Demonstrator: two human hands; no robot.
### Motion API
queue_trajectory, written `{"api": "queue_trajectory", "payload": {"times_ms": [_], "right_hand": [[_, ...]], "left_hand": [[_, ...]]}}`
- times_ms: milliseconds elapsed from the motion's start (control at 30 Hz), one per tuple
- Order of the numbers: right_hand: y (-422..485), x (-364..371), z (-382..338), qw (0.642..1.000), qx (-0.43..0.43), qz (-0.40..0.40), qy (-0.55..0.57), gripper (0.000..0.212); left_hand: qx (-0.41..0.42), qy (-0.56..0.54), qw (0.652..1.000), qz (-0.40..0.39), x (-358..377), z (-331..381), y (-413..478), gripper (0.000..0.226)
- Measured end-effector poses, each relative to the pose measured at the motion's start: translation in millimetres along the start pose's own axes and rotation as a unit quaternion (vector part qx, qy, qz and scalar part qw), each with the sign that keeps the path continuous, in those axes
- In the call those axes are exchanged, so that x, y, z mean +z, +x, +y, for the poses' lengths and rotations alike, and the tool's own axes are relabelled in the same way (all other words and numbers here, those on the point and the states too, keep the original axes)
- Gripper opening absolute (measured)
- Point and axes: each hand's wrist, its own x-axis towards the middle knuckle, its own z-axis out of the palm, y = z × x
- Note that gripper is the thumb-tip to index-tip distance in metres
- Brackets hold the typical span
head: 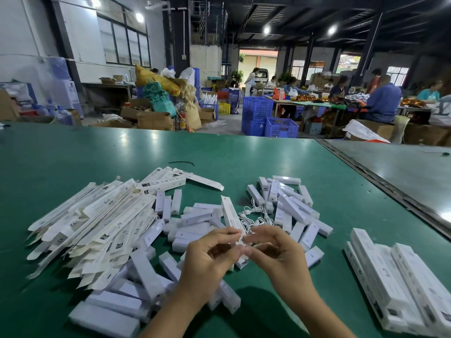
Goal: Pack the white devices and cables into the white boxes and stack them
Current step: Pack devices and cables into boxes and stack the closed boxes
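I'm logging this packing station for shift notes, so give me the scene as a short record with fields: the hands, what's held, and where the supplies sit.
surface: green table
left hand: pinches long white box
right hand: pinches the same box, near end
flat boxes: heaped on the left
white devices: loose, centre and near left
white cables: tangled just beyond the hands
packed boxes: stacked on the right

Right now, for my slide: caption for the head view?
Left hand and right hand hold a white box above scattered white devices on a green table.
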Motion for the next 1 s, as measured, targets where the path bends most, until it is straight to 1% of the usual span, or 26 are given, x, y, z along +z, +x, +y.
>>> {"api": "queue_trajectory", "payload": {"times_ms": [33,100,133,167,233,300,333,367,433,500,533,567,600,667,733,767,800,867,900,967,1000], "right_hand": [[0,0,0,1.0,-0.008,-0.001,-0.008,0.028],[-1,-1,1,0.996,-0.053,-0.014,-0.074,0.024],[-1,-2,1,0.99,-0.08,-0.025,-0.112,0.024],[-1,-4,2,0.983,-0.108,-0.035,-0.143,0.03],[0,-12,7,0.964,-0.158,-0.05,-0.207,0.047],[4,-19,10,0.943,-0.158,-0.059,-0.286,0.061],[6,-23,10,0.935,-0.15,-0.052,-0.317,0.063],[8,-27,9,0.929,-0.15,-0.039,-0.335,0.059],[12,-32,6,0.927,-0.166,-0.011,-0.336,0.043],[13,-34,3,0.936,-0.165,-0.005,-0.31,0.032],[13,-35,1,0.944,-0.153,-0.005,-0.294,0.03],[13,-36,0,0.951,-0.134,-0.006,-0.277,0.028],[13,-36,-1,0.959,-0.108,-0.006,-0.261,0.027],[13,-36,-3,0.976,-0.047,-0.008,-0.214,0.023],[12,-34,-4,0.986,-0.006,-0.013,-0.167,0.021],[12,-34,-4,0.986,0.001,-0.02,-0.164,0.018],[12,-34,-5,0.984,0.001,-0.032,-0.173,0.016],[11,-36,-5,0.981,0.002,-0.058,-0.188,0.017],[11,-38,-5,0.978,0.002,-0.073,-0.196,0.021],[12,-44,-6,0.97,-0.001,-0.083,-0.227,0.032],[14,-48,-6,0.965,-0.003,-0.064,-0.253,0.036]], "left_hand": [[-0.003,0.005,1.0,-0.001,-1,0,0,0.016],[-0.014,0.006,1.0,-0.003,-2,1,2,0.015],[-0.017,-0.003,1.0,0.004,-2,3,3,0.015],[-0.019,-0.027,0.999,0.016,-3,5,4,0.015],[-0.043,-0.139,0.988,0.044,-5,10,8,0.015],[-0.094,-0.281,0.953,0.054,-13,13,12,0.019],[-0.12,-0.337,0.932,0.061,-18,13,14,0.023],[-0.14,-0.38,0.912,0.068,-23,14,15,0.028],[-0.165,-0.439,0.88,0.082,-31,14,19,0.032],[-0.174,-0.473,0.858,0.101,-33,14,22,0.027],[-0.176,-0.475,0.855,0.108,-33,13,23,0.022],[-0.172,-0.471,0.858,0.108,-31,13,23,0.021],[-0.162,-0.463,0.866,0.098,-30,11,23,0.026],[-0.141,-0.446,0.882,0.056,-27,7,22,0.036],[-0.141,-0.404,0.903,0.02,-21,4,19,0.057],[-0.15,-0.369,0.917,0.02,-18,2,18,0.064],[-0.157,-0.324,0.933,0.03,-14,-1,16,0.063],[-0.158,-0.233,0.958,0.056,-7,-3,12,0.043],[-0.16,-0.199,0.964,0.072,-4,-2,10,0.038],[-0.162,-0.156,0.97,0.097,-2,-3,10,0.041],[-0.159,-0.149,0.97,0.108,-3,-2,10,0.043]]}}
